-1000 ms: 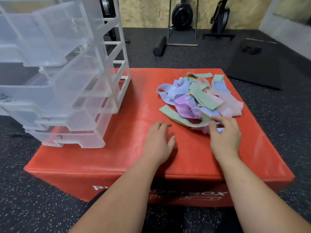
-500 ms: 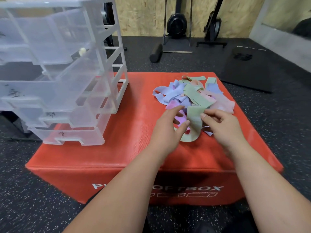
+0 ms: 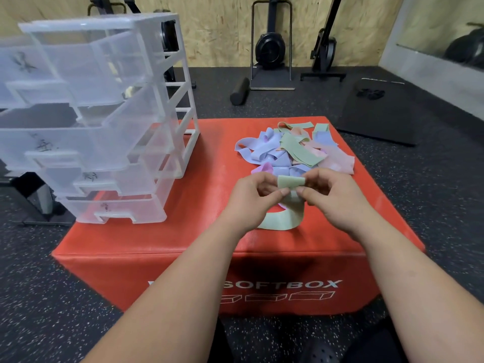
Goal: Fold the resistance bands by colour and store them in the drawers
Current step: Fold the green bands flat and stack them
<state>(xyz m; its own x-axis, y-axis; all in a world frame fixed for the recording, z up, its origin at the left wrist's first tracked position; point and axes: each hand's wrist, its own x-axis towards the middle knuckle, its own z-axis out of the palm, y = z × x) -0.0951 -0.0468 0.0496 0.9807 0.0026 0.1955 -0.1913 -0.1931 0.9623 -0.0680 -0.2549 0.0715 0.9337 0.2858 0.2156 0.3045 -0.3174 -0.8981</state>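
- You are holding a green band [image 3: 290, 182] in both hands, just above the near part of the red soft box [image 3: 199, 231] and just in front of the pile of bands [image 3: 293, 150].
- Your left hand [image 3: 251, 199] is pinching the band's left side between the thumb and curled fingers.
- Your right hand [image 3: 337, 200] is pinching the right side in the same way, and the two thumb tips are nearly meeting at the middle of the band.
- The upper end of the band is standing up as a short flat fold between your fingertips. The rest is hanging down in a loop, and its lower curve is lying on the box top between your wrists.
- The pile of bands is sitting on the far right part of the box top, with blue, green, pink and purple strips lying tangled over one another.
- The clear drawer unit [image 3: 104, 121] is standing on the left side of the box, well apart from the pile. Its drawers are sticking out in steps toward you.
- Dark marks are showing on the drawer fronts, but they are too blurred to read.
- A black foam roller [image 3: 239, 90] is lying on the speckled floor beyond the box, and a black mat [image 3: 377, 113] is lying to its right.
- Exercise machines are standing against the plywood wall at the back.
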